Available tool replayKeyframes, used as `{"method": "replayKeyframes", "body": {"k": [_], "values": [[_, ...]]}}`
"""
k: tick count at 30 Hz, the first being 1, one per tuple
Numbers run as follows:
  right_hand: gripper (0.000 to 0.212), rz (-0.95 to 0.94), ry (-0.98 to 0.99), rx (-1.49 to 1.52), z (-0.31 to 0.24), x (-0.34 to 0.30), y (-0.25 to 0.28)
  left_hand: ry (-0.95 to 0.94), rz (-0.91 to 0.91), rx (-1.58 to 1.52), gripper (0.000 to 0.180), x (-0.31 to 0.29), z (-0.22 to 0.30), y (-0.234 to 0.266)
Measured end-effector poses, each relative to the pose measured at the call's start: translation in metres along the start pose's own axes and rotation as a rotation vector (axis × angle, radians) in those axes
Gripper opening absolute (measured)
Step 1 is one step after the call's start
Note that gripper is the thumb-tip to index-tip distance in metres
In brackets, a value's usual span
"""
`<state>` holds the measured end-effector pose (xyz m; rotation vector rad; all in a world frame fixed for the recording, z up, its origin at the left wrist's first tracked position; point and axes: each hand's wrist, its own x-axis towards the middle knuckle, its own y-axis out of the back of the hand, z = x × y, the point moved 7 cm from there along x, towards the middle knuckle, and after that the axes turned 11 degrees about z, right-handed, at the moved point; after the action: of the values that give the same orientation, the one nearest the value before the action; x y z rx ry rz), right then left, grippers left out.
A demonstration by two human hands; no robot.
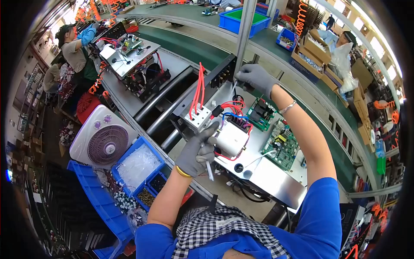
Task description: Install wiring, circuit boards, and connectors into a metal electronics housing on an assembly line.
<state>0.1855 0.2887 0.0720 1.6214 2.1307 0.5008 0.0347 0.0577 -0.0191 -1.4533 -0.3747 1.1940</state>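
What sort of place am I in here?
Probably an electronics assembly factory: green rectangular circuit boards sit on a flat silvery metal panel, shiny cylindrical steel conveyor rollers lie beside it, and blue plastic bins hold small loose parts.

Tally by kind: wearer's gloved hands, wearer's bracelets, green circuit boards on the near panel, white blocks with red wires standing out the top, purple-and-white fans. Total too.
Gloved hands: 2
Bracelets: 2
Green circuit boards: 2
White block with red wires: 1
Purple-and-white fan: 1
Total: 8
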Motion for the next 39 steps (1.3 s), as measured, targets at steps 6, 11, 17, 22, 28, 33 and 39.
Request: {"method": "replayKeyframes", "body": {"k": [6,11,17,22,28,33,39], "values": [[0.04,-0.209,0.077,-0.089,-0.004,-0.022,-0.044,-0.02,0.198,0.047,0.037,0.002,0.002,-0.001],[0.044,-0.308,0.199,-0.302,-0.008,-0.02,-0.067,-0.103,0.205,0.239,0.036,-0.001,0.002,0.003],[0.04,-0.33,0.447,-0.296,-0.011,-0.03,-0.064,-0.285,0.328,0.465,0.02,-0.007,-0.004,0.002],[0.032,-0.335,0.175,-0.093,0.005,-0.03,-0.069,-0.218,0.313,0.432,0.029,-0.009,-0.006,0.011],[0.029,-0.321,0.128,-0.036,0.008,-0.034,-0.068,-0.203,0.119,0.32,0.023,-0.012,-0.013,0.009],[0.026,-0.377,-0.03,0.002,0.005,-0.042,-0.069,-0.882,0.276,1.071,0.043,-0.037,-0.001,-0.007],[0.027,-0.482,-0.026,0.024,0.009,-0.04,-0.074,-1.17,0.45,1.966,0.049,-0.042,0.014,-0.05]]}}
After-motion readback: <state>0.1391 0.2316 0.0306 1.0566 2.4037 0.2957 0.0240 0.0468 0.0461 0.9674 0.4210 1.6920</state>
